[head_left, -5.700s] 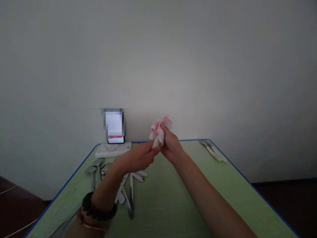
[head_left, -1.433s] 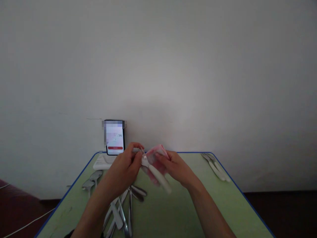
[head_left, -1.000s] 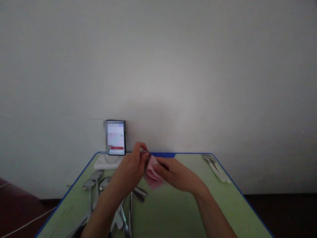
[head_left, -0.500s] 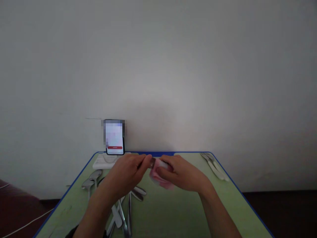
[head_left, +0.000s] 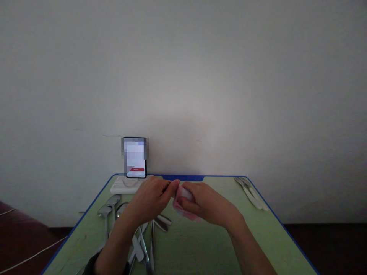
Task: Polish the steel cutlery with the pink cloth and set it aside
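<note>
The fingers of the right hand [head_left: 205, 200] are folded inward, the thumb laid flat across a bunched pink-and-white cloth [head_left: 177, 206], so the cloth is held between thumb and fingers with its loose folds showing underneath. Right up against it, the left hand [head_left: 153, 198] has its fingers curled and its thumb tip by the cloth's edge; the inside of that grip is hidden, so I cannot tell how far it is closed or on what. Cloth and hands are up over the far middle part of a green table [head_left: 200, 244] with a blue rim. Under and around the left forearm lies a scatter of cutlery: two spoons [head_left: 114, 199] with their bowls toward the wall, a third bowl partly covered by the arm, and several shiny handles [head_left: 152, 244] crossing near a short white handle [head_left: 138, 250]. A dark band [head_left: 92, 262] circles the left wrist. Beyond, a phone [head_left: 135, 158] stands upright against the plain wall [head_left: 183, 76], behind a flat white block [head_left: 120, 186]. At the far right corner, two pale-handled forks [head_left: 250, 195] lie side by side, tines toward the wall.
</note>
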`<state>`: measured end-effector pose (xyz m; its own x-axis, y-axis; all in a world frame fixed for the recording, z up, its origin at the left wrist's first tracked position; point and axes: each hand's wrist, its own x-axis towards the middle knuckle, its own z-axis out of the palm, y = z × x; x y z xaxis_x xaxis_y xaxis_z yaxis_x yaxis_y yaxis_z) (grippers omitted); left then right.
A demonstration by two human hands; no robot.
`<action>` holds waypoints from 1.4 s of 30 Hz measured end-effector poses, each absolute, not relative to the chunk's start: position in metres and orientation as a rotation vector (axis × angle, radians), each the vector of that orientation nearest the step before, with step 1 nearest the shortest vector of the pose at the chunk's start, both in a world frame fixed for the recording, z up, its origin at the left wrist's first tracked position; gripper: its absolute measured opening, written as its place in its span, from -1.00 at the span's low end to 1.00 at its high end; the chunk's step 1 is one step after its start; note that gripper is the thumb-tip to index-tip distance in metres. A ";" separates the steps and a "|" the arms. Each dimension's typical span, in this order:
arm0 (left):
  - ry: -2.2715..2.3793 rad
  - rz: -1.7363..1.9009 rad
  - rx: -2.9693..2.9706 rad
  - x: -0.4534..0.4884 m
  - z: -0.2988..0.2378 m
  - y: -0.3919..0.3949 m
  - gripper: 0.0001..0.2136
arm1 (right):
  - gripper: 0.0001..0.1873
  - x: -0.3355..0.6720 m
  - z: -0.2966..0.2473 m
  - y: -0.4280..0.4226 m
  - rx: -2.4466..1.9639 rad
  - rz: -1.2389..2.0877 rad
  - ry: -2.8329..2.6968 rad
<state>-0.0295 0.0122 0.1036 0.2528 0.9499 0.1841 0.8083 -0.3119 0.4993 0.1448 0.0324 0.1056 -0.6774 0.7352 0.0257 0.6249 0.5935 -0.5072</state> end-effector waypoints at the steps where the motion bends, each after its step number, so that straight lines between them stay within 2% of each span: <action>1: 1.618 0.682 2.186 -0.030 0.103 0.012 -0.55 | -0.73 0.145 0.107 0.032 -1.121 0.671 -2.601; 9: 1.632 0.810 1.957 -0.034 0.108 0.009 -0.56 | -0.73 0.156 0.120 0.029 -1.086 0.627 -2.640; 13: 1.622 0.834 1.900 -0.037 0.109 0.006 -0.56 | -0.68 0.169 0.127 0.028 -1.136 0.705 -2.628; 17: 1.567 0.829 1.899 -0.040 0.107 0.007 -0.56 | -0.71 0.176 0.132 0.027 -1.124 0.852 -2.619; 29: 1.332 0.441 2.051 -0.020 0.114 -0.003 -0.59 | -0.81 0.159 0.128 0.029 -1.009 0.962 -2.654; 34: 1.435 0.492 2.155 -0.030 0.110 0.004 -0.58 | -0.73 0.160 0.124 0.033 -1.031 0.948 -2.649; 42: 1.454 0.632 2.024 -0.059 0.114 0.005 -0.56 | -0.62 0.184 0.134 0.036 -0.986 1.183 -2.590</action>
